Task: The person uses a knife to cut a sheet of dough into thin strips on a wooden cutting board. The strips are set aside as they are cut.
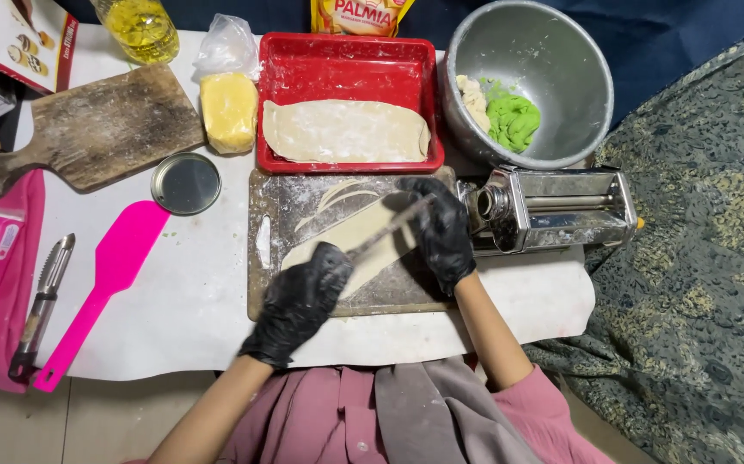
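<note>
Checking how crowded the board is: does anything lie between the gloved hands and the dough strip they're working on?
Nothing visible does. The left hand in a black glove presses directly on the pale flat dough strip on the floured cutting board, and the right hand lays a thin straight blade across it.

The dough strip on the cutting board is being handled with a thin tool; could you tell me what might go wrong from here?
1. The left hand presses the dough strip right beside the thin tool held by the right hand; a slip could catch a glove.
2. The strip looks thin and could tear or stick to the floured cutting board.
3. The pasta machine crowds the right hand.
</note>
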